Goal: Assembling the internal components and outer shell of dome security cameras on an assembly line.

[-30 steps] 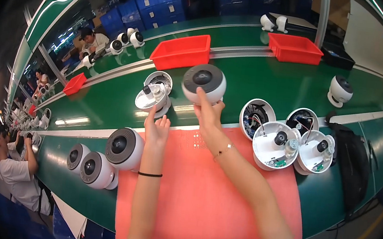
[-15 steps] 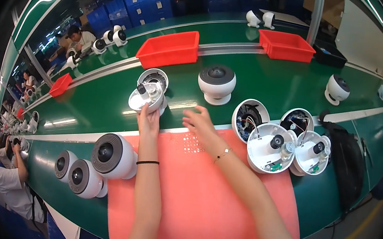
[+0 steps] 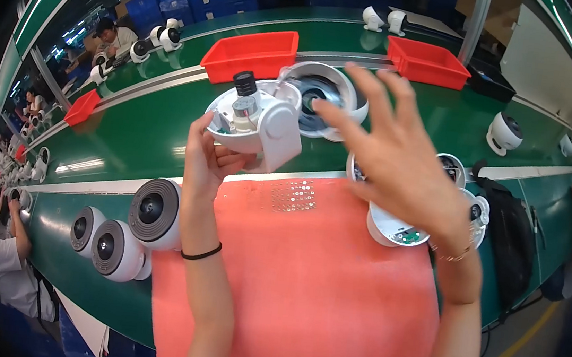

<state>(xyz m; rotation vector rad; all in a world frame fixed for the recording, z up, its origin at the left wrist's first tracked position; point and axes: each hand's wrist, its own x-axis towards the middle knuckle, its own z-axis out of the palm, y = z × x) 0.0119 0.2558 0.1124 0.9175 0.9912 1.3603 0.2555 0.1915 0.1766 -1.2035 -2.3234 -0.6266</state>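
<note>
Here, the left hand grips a white camera base from below, lifting it above the bench with its inner parts exposed, while the right hand, fingers spread and empty, hovers just beside it.

So the main bit is a white dome camera base, round shallow dish w/ the guts showing: a small black lens barrel sticking up, a silver cylinder next to it, and a boxy white bracket on the near-right side. It's tilted, open side facing up and toward us, up off the table above the orange mat's far edge. Right behind it sits a white dome housing on the green belt, open face w/ dark inside, partly hidden.
</note>
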